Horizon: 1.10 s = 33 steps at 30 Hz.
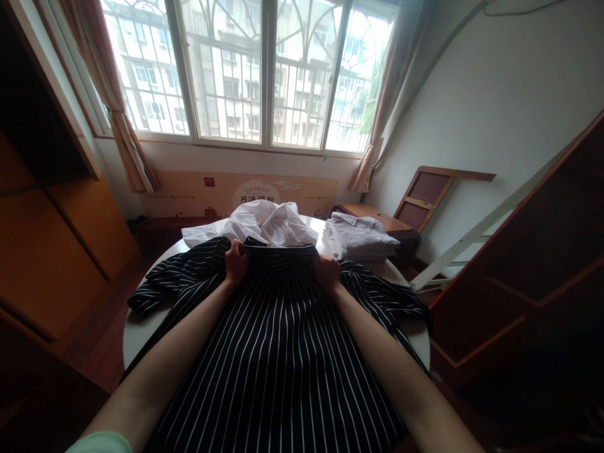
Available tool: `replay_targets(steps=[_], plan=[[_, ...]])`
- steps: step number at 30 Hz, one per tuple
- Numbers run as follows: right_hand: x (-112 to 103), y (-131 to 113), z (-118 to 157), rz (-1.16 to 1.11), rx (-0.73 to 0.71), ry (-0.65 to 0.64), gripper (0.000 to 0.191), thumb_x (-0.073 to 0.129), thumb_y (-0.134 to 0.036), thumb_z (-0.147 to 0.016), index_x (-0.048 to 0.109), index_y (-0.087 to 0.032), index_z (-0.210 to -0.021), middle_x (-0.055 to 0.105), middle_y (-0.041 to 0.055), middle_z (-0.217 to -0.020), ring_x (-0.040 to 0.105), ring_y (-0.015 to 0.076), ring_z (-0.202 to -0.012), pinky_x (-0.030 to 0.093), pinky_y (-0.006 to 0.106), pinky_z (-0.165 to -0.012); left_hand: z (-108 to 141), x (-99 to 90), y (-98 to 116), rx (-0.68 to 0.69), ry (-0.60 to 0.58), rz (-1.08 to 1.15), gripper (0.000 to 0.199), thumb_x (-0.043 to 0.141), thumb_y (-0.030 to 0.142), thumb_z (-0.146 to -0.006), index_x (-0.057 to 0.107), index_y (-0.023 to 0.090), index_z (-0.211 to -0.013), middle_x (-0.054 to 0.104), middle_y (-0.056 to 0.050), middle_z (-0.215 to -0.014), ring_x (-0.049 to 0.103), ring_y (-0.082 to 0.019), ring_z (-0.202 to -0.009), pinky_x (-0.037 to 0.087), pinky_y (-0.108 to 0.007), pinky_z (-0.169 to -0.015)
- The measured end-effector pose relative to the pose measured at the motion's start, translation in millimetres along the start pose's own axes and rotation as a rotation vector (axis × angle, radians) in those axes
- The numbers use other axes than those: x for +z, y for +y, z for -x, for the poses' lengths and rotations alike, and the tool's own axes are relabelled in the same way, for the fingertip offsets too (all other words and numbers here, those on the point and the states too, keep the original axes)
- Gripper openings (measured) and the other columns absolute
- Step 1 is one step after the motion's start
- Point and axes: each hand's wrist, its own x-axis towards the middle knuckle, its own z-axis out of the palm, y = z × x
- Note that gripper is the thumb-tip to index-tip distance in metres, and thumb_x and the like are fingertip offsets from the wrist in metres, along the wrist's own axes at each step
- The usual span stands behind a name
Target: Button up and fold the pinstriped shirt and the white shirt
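Note:
A black shirt with thin white stripes (pixel 283 340) lies spread over a round white table (pixel 136 340), its sleeves out to both sides and its lower part toward me. My left hand (pixel 236 262) is closed on the left end of its collar. At the collar's right end, my right hand (pixel 326 272) grips the cloth in the same way. Between the two hands the collar is pulled straight. Just beyond it lies a crumpled white garment (pixel 268 221). Right of that sits a stack of folded white clothes (pixel 361 234).
Beyond the table, a long printed board (pixel 189 192) leans under a barred window (pixel 226 75). A wooden chair (pixel 419 195) stands at the back right. Orange cabinets (pixel 61 245) are on the left, a dark red wooden panel (pixel 533 270) on the right.

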Motion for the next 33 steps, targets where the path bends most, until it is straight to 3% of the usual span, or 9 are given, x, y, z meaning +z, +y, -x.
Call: replay_targets(steps=[4, 7, 9, 11, 14, 18, 24, 30, 33], plan=[[3, 3, -3, -0.033, 0.058, -0.014, 0.042, 0.028, -0.033, -0.09, 0.063, -0.017, -0.074, 0.063, 0.0085, -0.071, 0.056, 0.0173, -0.065, 0.033, 0.026, -0.059, 0, 3.2, -1, 0.05, -0.02, 0.007, 0.017, 0.047, 0.025, -0.075, 0.048, 0.018, -0.09, 0.054, -0.001, -0.072, 0.05, -0.014, -0.059, 0.043, -0.028, -0.062], [7, 10, -5, -0.074, 0.046, 0.026, 0.041, 0.028, -0.036, -0.09, 0.063, -0.018, -0.079, 0.062, 0.0074, -0.081, 0.056, 0.0168, -0.07, 0.034, 0.026, -0.061, 2, 2.2, -3, 0.281, -0.092, -0.007, 0.043, 0.049, 0.014, -0.07, 0.043, 0.017, -0.113, 0.05, -0.01, -0.109, 0.054, -0.017, -0.085, 0.045, -0.032, -0.078], [10, 14, -5, -0.096, 0.031, 0.044, 0.036, 0.031, -0.034, -0.089, 0.063, -0.019, -0.082, 0.06, 0.0069, -0.088, 0.054, 0.0167, -0.074, 0.035, 0.026, -0.063, 3, 0.4, -2, 0.433, -0.195, -0.034, 0.051, 0.049, 0.008, -0.065, 0.045, 0.02, -0.114, 0.043, -0.01, -0.121, 0.048, -0.02, -0.103, 0.041, -0.035, -0.089], [12, 17, -6, -0.113, 0.026, 0.058, 0.029, 0.035, -0.027, -0.087, 0.064, -0.019, -0.086, 0.057, 0.007, -0.093, 0.053, 0.0174, -0.08, 0.036, 0.026, -0.065, 4, -1.2, -2, 0.513, -0.325, -0.058, 0.046, 0.05, 0.008, -0.063, 0.051, 0.021, -0.108, 0.043, -0.008, -0.122, 0.042, -0.022, -0.112, 0.036, -0.038, -0.096], [13, 20, -6, -0.129, 0.025, 0.099, 0.029, 0.038, -0.01, -0.078, 0.064, -0.018, -0.085, 0.055, 0.0082, -0.095, 0.05, 0.0188, -0.087, 0.038, 0.027, -0.073, 3, -1.9, -3, 0.48, -0.431, -0.052, 0.029, 0.045, 0.016, -0.073, 0.057, 0.021, -0.098, 0.048, -0.006, -0.118, 0.042, -0.021, -0.112, 0.034, -0.039, -0.098], [13, 21, -7, -0.126, 0.004, 0.167, 0.028, 0.037, -0.007, -0.073, 0.062, -0.017, -0.068, 0.055, 0.0081, -0.087, 0.048, 0.0196, -0.087, 0.037, 0.03, -0.081, -1, -0.3, -8, 0.369, -0.368, -0.022, 0.031, 0.031, 0.013, -0.08, 0.059, 0.017, -0.093, 0.056, -0.006, -0.103, 0.048, -0.018, -0.1, 0.038, -0.036, -0.093], [11, 17, -5, -0.203, -0.075, 0.233, 0.025, 0.033, -0.023, -0.084, 0.057, -0.016, -0.08, 0.055, 0.0074, -0.078, 0.049, 0.0193, -0.079, 0.038, 0.031, -0.078, -1, -0.9, -11, 0.43, -0.366, -0.099, 0.028, 0.04, 0.005, -0.066, 0.06, 0.019, -0.079, 0.056, -0.005, -0.084, 0.048, -0.019, -0.088, 0.043, -0.033, -0.084], [2, 5, 2, -0.216, -0.335, 0.17, 0.009, 0.046, -0.021, -0.077, 0.052, -0.018, -0.084, 0.054, 0.008, -0.092, 0.048, 0.0204, -0.09, 0.039, 0.031, -0.081, 1, -1.1, -10, 0.525, -0.382, -0.117, 0.03, 0.044, 0.002, -0.057, 0.058, 0.02, -0.076, 0.052, -0.005, -0.093, 0.047, -0.02, -0.093, 0.044, -0.034, -0.084], [2, 1, 4, -0.186, -0.392, 0.115, 0.007, 0.05, -0.019, -0.075, 0.052, -0.018, -0.082, 0.054, 0.0082, -0.094, 0.048, 0.0206, -0.091, 0.04, 0.03, -0.08, 2, 0.2, -13, 0.597, -0.434, -0.113, 0.028, 0.044, 0.002, -0.058, 0.059, 0.02, -0.073, 0.052, -0.006, -0.102, 0.046, -0.02, -0.099, 0.042, -0.034, -0.088]])
